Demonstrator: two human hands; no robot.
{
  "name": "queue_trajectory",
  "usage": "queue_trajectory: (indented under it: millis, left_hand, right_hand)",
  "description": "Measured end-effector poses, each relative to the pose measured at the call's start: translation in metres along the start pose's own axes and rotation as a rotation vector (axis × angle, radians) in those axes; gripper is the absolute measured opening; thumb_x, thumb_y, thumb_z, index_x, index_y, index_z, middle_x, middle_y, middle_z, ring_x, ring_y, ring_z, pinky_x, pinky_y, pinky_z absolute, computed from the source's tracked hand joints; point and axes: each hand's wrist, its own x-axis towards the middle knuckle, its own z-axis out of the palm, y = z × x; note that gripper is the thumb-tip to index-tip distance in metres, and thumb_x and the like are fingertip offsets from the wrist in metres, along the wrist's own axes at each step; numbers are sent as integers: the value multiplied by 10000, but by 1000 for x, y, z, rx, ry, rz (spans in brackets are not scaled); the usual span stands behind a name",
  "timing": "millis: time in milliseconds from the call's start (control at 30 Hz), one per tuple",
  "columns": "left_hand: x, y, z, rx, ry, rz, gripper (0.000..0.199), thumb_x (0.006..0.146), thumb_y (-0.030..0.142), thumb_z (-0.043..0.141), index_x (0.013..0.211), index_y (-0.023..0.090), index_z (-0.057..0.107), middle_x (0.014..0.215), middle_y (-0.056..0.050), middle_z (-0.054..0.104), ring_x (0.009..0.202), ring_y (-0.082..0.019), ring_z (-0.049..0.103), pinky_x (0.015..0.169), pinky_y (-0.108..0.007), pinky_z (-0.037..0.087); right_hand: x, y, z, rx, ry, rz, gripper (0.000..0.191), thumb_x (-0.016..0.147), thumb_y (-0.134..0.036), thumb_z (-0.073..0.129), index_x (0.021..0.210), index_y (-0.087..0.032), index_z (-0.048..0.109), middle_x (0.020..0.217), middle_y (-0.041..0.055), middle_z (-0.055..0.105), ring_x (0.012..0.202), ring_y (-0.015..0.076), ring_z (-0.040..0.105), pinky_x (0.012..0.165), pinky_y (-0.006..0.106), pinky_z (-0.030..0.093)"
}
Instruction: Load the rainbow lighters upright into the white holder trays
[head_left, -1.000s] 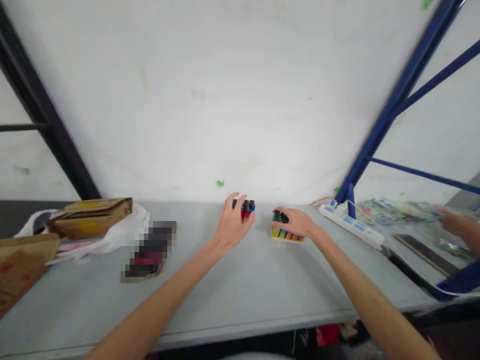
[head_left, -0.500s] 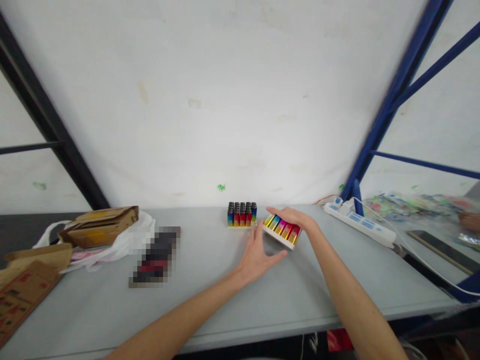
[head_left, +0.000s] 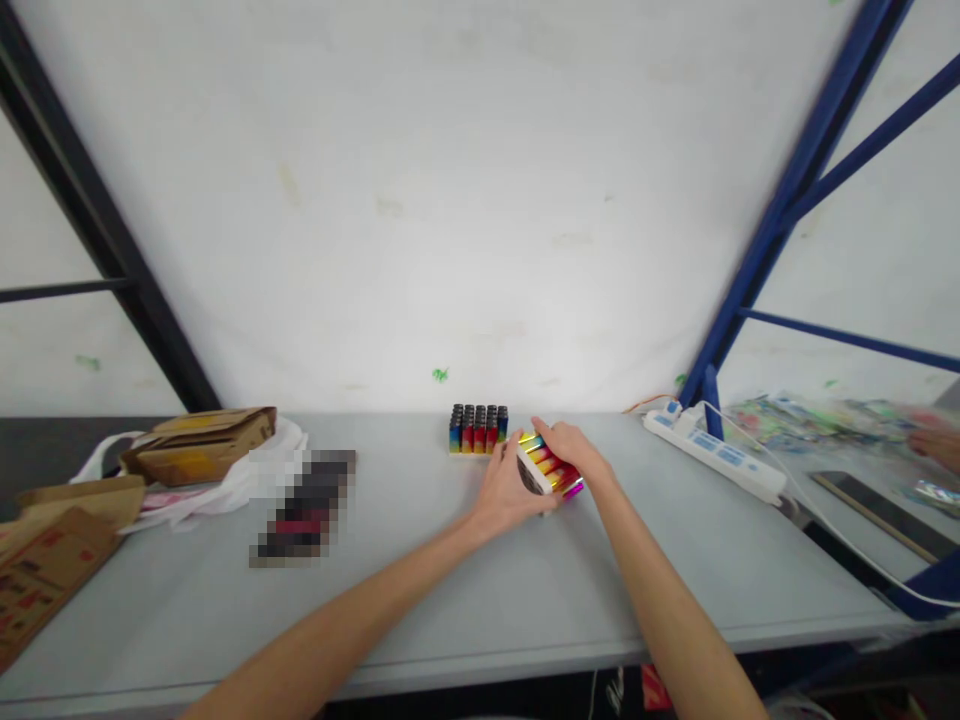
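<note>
My left hand (head_left: 502,495) grips the near left side of a white tray of lighters (head_left: 551,468), its thumb along the tray's lower edge. My right hand (head_left: 576,448) is closed over the far right side of the same tray. The tray is tilted, so the shiny yellow, red and magenta lighter bodies face up and right. The ends of the lighters and part of the tray are hidden by my fingers. Just left of it, near the wall, a second tray of lighters (head_left: 478,435) stands upright, black tops up, with blue and red bodies.
A blurred dark item (head_left: 304,508), a white plastic bag (head_left: 281,445) and cardboard boxes (head_left: 202,445) lie on the left. On the right are a white power strip (head_left: 716,452), a phone-like dark slab (head_left: 885,512) and clear packets (head_left: 817,428). Another person's hand (head_left: 934,445) shows at the right edge.
My left hand has closed onto the held tray, after being spread beside it. The tray has turned and tipped, and moved slightly left with my right hand.
</note>
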Motion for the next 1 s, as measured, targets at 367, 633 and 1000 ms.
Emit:
queue_trajectory:
  millis: [367, 633, 1000]
  left_hand:
    - [-1, -6, -25, 60, -134, 121, 1148, 616, 509, 865, 1575, 228, 301, 1529, -133, 468, 1441, -367, 387, 1210, -514, 330]
    - [-12, -20, -29, 27, -164, 113, 1185, 687, 523, 850, 1625, 258, 177, 1640, -146, 313, 1516, -356, 308, 1243, -517, 287]
    - [-10, -23, -31, 95, -181, 172, 1094, 703, 586, 840, 1594, 302, 272, 1602, -135, 390, 1489, -372, 356, 1213, -550, 323]
  right_hand:
    - [-22, -11, 11, 128, -61, -259, 474, 1098, -330, 228, 1120, -161, 671, 1166, 130, 735, 1064, 212, 680, 915, 267, 435]
    - [-30, -9, 11, 137, -37, -230, 384, 1079, -298, 300, 1204, -193, 649, 1245, 118, 709, 1141, 232, 650, 978, 292, 418]
    - [-29, -8, 29, -25, -7, -257, 394, 1074, -250, 279, 1206, -155, 638, 1226, 165, 695, 1107, 264, 648, 963, 321, 415]
